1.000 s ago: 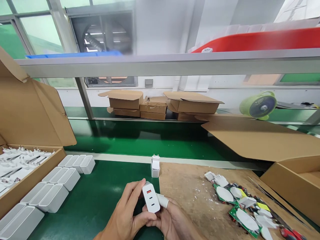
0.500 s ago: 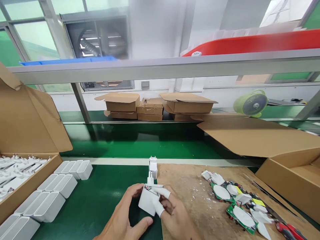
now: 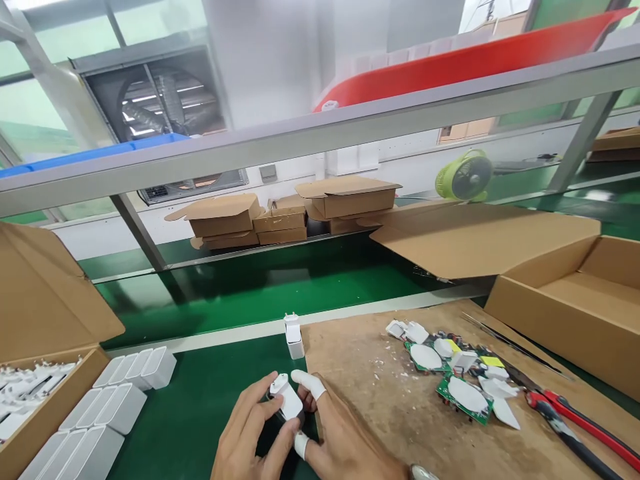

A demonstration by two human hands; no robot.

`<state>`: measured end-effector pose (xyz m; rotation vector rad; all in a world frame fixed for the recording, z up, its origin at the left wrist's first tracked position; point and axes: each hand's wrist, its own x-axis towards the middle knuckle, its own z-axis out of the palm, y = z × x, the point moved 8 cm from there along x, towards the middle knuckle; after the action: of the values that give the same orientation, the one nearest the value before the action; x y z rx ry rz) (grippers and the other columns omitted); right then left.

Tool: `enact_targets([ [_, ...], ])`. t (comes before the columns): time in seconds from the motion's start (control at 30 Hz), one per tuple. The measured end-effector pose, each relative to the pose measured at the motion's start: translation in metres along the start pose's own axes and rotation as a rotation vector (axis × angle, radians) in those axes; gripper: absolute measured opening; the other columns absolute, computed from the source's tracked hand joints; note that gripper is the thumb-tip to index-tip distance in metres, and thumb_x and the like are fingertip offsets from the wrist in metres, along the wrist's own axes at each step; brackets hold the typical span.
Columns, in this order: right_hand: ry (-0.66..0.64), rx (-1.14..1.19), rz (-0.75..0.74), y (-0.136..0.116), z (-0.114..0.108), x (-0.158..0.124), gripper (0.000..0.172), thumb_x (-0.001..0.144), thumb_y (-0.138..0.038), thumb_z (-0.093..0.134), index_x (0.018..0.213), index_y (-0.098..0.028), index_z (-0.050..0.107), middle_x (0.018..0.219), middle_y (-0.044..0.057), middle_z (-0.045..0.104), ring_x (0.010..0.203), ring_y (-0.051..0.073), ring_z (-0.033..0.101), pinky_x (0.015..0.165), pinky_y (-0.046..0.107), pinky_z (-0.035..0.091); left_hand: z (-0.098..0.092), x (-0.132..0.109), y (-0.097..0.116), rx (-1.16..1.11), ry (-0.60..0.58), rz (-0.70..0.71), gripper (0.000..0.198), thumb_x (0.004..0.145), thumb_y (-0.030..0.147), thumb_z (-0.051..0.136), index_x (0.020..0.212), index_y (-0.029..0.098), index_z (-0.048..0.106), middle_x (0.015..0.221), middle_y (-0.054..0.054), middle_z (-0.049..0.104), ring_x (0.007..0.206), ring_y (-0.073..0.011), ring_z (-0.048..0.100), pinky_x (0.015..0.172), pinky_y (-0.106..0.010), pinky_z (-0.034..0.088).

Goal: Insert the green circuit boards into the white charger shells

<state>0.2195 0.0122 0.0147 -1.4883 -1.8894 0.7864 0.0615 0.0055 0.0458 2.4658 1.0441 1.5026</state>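
Far left: opened carton (image 3: 90,383), lid flap raised, a heap of white plug parts (image 3: 30,393) inside. Just right of it, white housings (image 3: 123,407) in grouped rows on the green surface (image 3: 190,400).

Middle, near edge: my left hand (image 3: 253,427) curled about a white charger (image 3: 291,405), fingers along its left side, thumb at its near end. The charger is tilted, raised plug block at the far end. Beyond it, near the surface's back edge, a second charger (image 3: 294,340) stands upright, apart from both hands.

My right hand (image 3: 345,427) comes in from the right, half-curled, white covers (image 3: 311,383) on thumb and forefinger. Those two tips sit parted, close by the charger; whether they grip it I cannot tell.

Under that wrist, a scuffed brown board (image 3: 360,393) with pale crumbs. On its right half, a cluster of green circuit boards (image 3: 465,400) with white pieces. Behind them, a thin metal tool (image 3: 515,343) lying slantwise; right again, red-and-black handles (image 3: 575,427). Far right, a second carton (image 3: 560,327), flap spread leftward.
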Motion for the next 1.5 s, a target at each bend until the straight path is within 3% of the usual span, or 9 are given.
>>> enact_targets([
  [0.4, -0.017, 0.026, -0.023, -0.007, -0.001, 0.001, 0.059, 0.085, -0.021, 0.059, 0.144, -0.020, 0.056, 0.121, 0.013, 0.068, 0.108, 0.032, 0.067, 0.099, 0.045, 0.054, 0.008, 0.000, 0.004, 0.048, -0.058, -0.029, 0.011, 0.101, 0.022, 0.067, 0.111, 0.025, 0.070, 0.118, -0.013, 0.069, 0.098, -0.0244, 0.077, 0.078, -0.031, 0.067],
  [0.6, 0.041, -0.045, -0.094, 0.005, -0.007, 0.002, 0.055, 0.087, -0.026, 0.065, 0.141, -0.019, 0.060, 0.123, 0.015, 0.069, 0.109, 0.034, 0.068, 0.101, 0.048, 0.055, 0.008, 0.008, -0.042, 0.014, -0.159, -0.213, 0.015, 0.099, 0.038, 0.070, 0.102, 0.024, 0.074, 0.128, -0.014, 0.072, 0.111, -0.0287, 0.078, 0.091, -0.038, 0.068],
  [0.8, 0.169, 0.041, -0.100, 0.026, -0.033, 0.019, 0.081, 0.091, -0.023, 0.061, 0.167, -0.014, 0.034, 0.154, 0.023, 0.056, 0.143, 0.038, 0.054, 0.122, 0.055, 0.043, 0.022, 0.050, -0.102, -0.154, -0.283, -0.414, 0.025, 0.091, 0.044, 0.073, 0.106, 0.024, 0.078, 0.131, -0.014, 0.076, 0.137, -0.0385, 0.067, 0.114, -0.061, 0.055],
  [0.97, 0.021, 0.046, -0.132, 0.031, -0.030, 0.030, 0.088, 0.086, -0.015, 0.061, 0.169, -0.012, 0.032, 0.165, 0.024, 0.046, 0.160, 0.040, 0.035, 0.131, 0.057, 0.029, 0.057, 0.057, -0.099, -0.294, -0.274, -0.399, 0.037, 0.094, 0.050, 0.070, 0.117, 0.020, 0.072, 0.146, -0.018, 0.066, 0.144, -0.0347, 0.062, 0.113, -0.048, 0.058],
  [1.03, 0.051, 0.047, -0.149, 0.031, -0.032, 0.029, 0.086, 0.084, -0.011, 0.060, 0.166, -0.012, 0.037, 0.163, 0.025, 0.048, 0.157, 0.039, 0.041, 0.130, 0.057, 0.032, 0.060, 0.050, -0.095, -0.327, -0.253, -0.405, 0.045, 0.098, 0.047, 0.065, 0.135, 0.021, 0.062, 0.155, -0.020, 0.058, 0.144, -0.0330, 0.062, 0.112, -0.047, 0.059],
  [1.13, 0.123, 0.078, -0.177, 0.034, -0.034, 0.027, 0.079, 0.083, -0.008, 0.057, 0.161, -0.011, 0.046, 0.156, 0.025, 0.056, 0.148, 0.038, 0.052, 0.127, 0.057, 0.038, 0.039, 0.040, -0.099, -0.217, -0.214, -0.375, 0.053, 0.103, 0.038, 0.060, 0.152, 0.024, 0.046, 0.160, -0.020, 0.055, 0.145, -0.0319, 0.061, 0.112, -0.051, 0.060],
  [1.23, 0.184, 0.123, -0.221, 0.035, -0.035, 0.026, 0.070, 0.085, -0.011, 0.057, 0.155, -0.017, 0.056, 0.149, 0.020, 0.063, 0.142, 0.038, 0.057, 0.124, 0.058, 0.042, -0.014, 0.039, -0.117, 0.164, -0.185, -0.274, 0.050, 0.101, 0.039, 0.059, 0.148, 0.023, 0.053, 0.154, -0.018, 0.061, 0.143, -0.0353, 0.062, 0.115, -0.060, 0.056],
  [1.37, 0.149, 0.010, -0.230, 0.030, -0.031, 0.025, 0.063, 0.091, -0.014, 0.054, 0.153, -0.016, 0.055, 0.141, 0.021, 0.065, 0.139, 0.040, 0.057, 0.121, 0.059, 0.045, -0.098, 0.034, -0.156, 0.739, -0.125, -0.176, 0.041, 0.095, 0.045, 0.056, 0.114, 0.015, 0.076, 0.134, -0.023, 0.073, 0.133, -0.0460, 0.066, 0.109, -0.069, 0.056],
  [1.5, 0.097, -0.077, -0.214, 0.022, -0.029, 0.020, 0.065, 0.091, -0.010, 0.051, 0.156, -0.009, 0.047, 0.142, 0.023, 0.062, 0.138, 0.038, 0.056, 0.121, 0.055, 0.044, -0.131, 0.021, -0.187, 0.967, -0.159, -0.187, 0.057, 0.104, 0.047, 0.037, 0.076, 0.019, 0.078, 0.123, -0.023, 0.079, 0.134, -0.0554, 0.062, 0.090, -0.078, 0.058],
])
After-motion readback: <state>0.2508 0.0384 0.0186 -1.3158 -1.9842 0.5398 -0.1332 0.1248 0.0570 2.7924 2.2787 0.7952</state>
